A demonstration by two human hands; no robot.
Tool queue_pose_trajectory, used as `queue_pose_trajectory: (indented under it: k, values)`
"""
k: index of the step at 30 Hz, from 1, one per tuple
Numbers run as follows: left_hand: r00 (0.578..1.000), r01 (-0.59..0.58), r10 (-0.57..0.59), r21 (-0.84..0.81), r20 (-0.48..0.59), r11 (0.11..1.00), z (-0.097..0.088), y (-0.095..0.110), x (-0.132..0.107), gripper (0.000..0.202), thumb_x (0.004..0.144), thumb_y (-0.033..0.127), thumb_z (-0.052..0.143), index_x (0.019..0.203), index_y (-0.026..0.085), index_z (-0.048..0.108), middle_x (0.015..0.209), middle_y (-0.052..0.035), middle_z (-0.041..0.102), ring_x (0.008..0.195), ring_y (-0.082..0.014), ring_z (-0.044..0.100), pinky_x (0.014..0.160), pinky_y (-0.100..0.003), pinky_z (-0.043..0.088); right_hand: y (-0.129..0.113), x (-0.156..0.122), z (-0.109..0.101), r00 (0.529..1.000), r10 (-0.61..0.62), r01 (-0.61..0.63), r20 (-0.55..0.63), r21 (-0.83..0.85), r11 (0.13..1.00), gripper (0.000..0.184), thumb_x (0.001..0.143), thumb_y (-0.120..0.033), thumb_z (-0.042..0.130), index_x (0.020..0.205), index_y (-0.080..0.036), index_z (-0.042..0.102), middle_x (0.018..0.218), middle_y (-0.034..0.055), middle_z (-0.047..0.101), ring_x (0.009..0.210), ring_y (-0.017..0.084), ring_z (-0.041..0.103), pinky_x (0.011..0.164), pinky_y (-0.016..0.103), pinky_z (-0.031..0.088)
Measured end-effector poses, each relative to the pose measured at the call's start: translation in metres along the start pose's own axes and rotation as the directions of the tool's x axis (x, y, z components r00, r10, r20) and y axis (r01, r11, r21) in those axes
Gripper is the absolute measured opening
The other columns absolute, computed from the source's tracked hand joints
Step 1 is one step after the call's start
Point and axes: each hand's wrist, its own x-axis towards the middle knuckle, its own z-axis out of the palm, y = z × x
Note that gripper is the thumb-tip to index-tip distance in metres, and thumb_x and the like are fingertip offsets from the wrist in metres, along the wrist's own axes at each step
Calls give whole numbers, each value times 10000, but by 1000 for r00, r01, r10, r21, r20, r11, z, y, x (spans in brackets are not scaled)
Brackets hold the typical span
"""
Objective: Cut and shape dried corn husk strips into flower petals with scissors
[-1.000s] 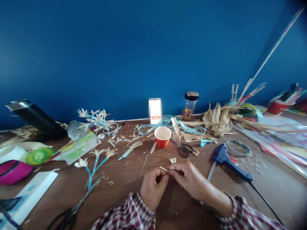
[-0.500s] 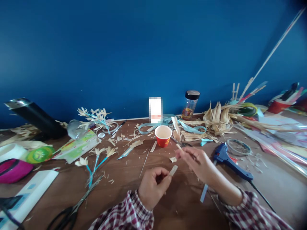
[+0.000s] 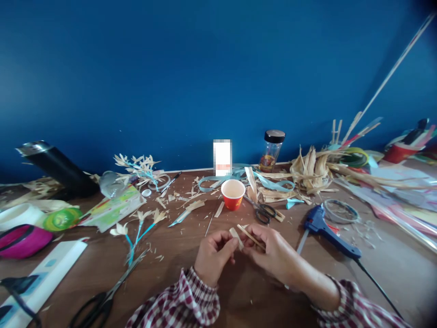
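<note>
Over the brown table [image 3: 170, 259], my left hand [image 3: 212, 256] is closed in a pinch on a short pale husk strip [image 3: 236, 237]. My right hand [image 3: 273, 255] is closed on a thin pale stick [image 3: 251, 237] that slants up to the left. The two hands meet at their fingertips, and the stick lies against the strip. Both sleeves are red and white plaid. A red paper cup [image 3: 233, 194] stands just beyond the hands, with small black scissors [image 3: 262, 212] to its right.
A blue glue gun [image 3: 327, 231] with its cord lies to the right. Large scissors [image 3: 102, 300] lie at the front left, near blue-stemmed husk flowers [image 3: 138, 225]. Dried husks [image 3: 312, 168], a black-lidded jar [image 3: 271, 150], a black flask [image 3: 58, 168] and scraps line the blue wall.
Half a second ago my right hand was lifted away toward the cup with the stick; it has come back down to my left hand, and the fingertips meet again.
</note>
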Motion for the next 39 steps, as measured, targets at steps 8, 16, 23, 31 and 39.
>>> queue_pose_trajectory:
  k: [8,16,23,31,39]
  values:
    - [982,179,-187,-223,-11,958,4,-2,1,348,552,407,788,661,125,616,553,15,595,459,-68,516,425,-170,437,2,2,-2,998,13,-10,-59,53,999,153,859,-265,504,957,-171,577,844,33,642,795,174,594,713,254,454]
    - [979,179,-197,-237,-53,955,-1,0,4,331,537,360,797,702,130,625,528,33,582,439,-58,489,414,-166,436,0,0,-4,1000,4,-3,-17,35,999,284,839,-216,534,1120,-200,563,731,-8,607,617,131,553,550,212,430]
    - [993,97,-89,-113,73,989,-1,-4,0,239,605,326,752,613,113,643,512,21,565,423,-62,486,431,-185,425,1,4,1,996,-76,74,41,50,996,146,842,-200,550,881,-197,691,805,22,672,775,167,603,698,243,445]
    - [998,62,-63,17,28,998,4,1,-3,242,649,343,709,645,118,622,527,16,571,395,-63,462,392,-186,390,0,4,1,998,-56,56,-1,-37,998,218,857,-189,502,772,-178,703,719,13,680,685,154,595,616,221,415]
    - [999,26,-28,40,46,999,3,12,-12,258,660,364,711,620,127,615,524,0,590,388,-60,460,391,-181,383,8,9,-18,976,-61,17,-211,-203,979,236,848,-273,513,807,-165,719,716,48,683,633,165,589,595,251,445]
